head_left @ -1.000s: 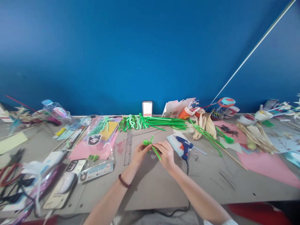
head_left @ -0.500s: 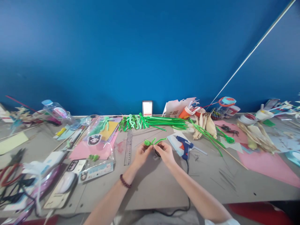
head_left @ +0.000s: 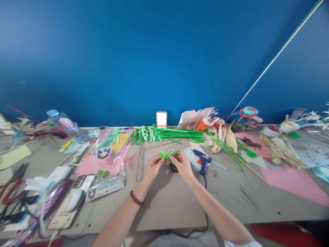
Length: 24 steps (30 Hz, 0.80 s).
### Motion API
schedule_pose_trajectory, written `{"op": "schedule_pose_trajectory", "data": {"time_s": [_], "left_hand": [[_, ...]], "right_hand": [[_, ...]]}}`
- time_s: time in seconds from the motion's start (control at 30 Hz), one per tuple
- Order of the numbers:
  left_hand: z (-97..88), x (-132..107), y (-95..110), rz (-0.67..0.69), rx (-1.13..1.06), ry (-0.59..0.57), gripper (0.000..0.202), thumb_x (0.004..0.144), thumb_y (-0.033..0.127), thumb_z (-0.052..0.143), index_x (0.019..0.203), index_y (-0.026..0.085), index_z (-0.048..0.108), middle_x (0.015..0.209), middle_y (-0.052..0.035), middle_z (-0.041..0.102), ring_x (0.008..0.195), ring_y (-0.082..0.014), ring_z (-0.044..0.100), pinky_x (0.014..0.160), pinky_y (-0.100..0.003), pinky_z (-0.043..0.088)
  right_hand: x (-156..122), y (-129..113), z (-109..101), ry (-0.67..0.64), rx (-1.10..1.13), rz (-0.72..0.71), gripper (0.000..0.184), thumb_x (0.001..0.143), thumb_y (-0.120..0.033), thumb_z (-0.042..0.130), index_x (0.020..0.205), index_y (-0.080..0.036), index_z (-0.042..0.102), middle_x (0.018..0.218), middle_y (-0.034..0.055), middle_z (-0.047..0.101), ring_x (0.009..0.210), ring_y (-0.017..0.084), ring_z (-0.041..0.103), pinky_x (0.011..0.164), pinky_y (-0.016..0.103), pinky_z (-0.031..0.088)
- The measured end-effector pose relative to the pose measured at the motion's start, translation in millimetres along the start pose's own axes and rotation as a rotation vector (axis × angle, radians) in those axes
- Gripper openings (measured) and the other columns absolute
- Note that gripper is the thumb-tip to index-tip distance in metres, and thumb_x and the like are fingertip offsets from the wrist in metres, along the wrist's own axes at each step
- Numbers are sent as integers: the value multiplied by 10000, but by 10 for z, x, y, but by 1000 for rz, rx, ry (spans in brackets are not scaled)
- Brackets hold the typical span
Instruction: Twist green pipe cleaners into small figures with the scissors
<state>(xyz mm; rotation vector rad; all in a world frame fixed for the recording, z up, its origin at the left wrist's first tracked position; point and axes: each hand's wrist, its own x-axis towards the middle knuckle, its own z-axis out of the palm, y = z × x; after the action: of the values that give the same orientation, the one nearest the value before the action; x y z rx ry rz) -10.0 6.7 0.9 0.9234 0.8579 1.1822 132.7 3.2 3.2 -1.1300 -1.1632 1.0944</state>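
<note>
Between my two hands is a bright green pipe cleaner [head_left: 168, 155], coiled into a lump at its left end, with loose ends bending up to the right. My left hand [head_left: 155, 165] pinches it just below the coil. Fingers of my right hand [head_left: 183, 165] are closed on its right part, thumb and index pressed together. A round black object [head_left: 174, 167] lies on the table under my right fingers, partly hidden by them. Behind my hands lies a bundle of green pipe cleaners [head_left: 183, 134], beside several shorter twisted green pieces [head_left: 146, 133].
A blue glue gun [head_left: 202, 160] lies right of my hands, its cable running to the front edge. To the left are a clear ruler [head_left: 140, 163], a plastic bag [head_left: 113, 171] and a phone [head_left: 70, 202]. Corn husks [head_left: 226, 139] and thin wires [head_left: 249, 197] are on the right.
My hands have turned the green pipe cleaner slightly, and more of it shows between them. The right hand has shifted a little, uncovering more of the round black object.
</note>
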Motion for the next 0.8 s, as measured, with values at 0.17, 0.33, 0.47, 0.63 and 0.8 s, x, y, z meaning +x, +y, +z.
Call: {"op": "schedule_pose_trajectory", "data": {"time_s": [0.17, 0.33, 0.47, 0.63, 0.8], "left_hand": [[14, 1, 33, 14, 44, 24, 246, 630, 378, 747, 640, 142, 678, 634, -39, 639, 611, -137, 551, 623, -256, 421], [12, 13, 27, 21, 52, 75, 265, 608, 397, 755, 624, 147, 667, 602, -25, 634, 587, -129, 546, 603, -248, 414], [9, 16, 4, 18, 65, 72, 284, 600, 420, 752, 624, 152, 661, 601, -16, 639, 601, -138, 558, 624, -257, 429], [17, 1, -15, 58, 129, 46, 278, 637, 421, 728, 638, 150, 667, 620, -25, 645, 596, -135, 551, 619, -256, 427], [25, -29, -6, 113, 229, 39, 212, 695, 358, 694, 664, 149, 674, 653, -45, 654, 627, -154, 565, 626, -266, 431]], "right_hand": [[0, -82, -36, -73, -196, -55, 215, 769, -358, 601, 733, -154, 659, 713, 54, 680, 683, 182, 611, 660, 294, 464], [28, -110, -50, -182, -135, -30, 171, 742, -334, 622, 735, -176, 687, 744, 46, 702, 726, 194, 639, 699, 305, 493], [52, -59, -66, -186, -134, -16, 166, 730, -340, 631, 733, -185, 689, 724, 32, 697, 702, 188, 635, 687, 300, 491], [47, 15, -64, -104, -207, -39, 227, 737, -379, 618, 680, -161, 651, 664, 37, 651, 633, 167, 583, 617, 273, 447], [50, 3, -55, -168, -47, 89, 293, 728, -443, 613, 675, -155, 610, 590, 4, 595, 539, 121, 517, 518, 232, 397]]}}
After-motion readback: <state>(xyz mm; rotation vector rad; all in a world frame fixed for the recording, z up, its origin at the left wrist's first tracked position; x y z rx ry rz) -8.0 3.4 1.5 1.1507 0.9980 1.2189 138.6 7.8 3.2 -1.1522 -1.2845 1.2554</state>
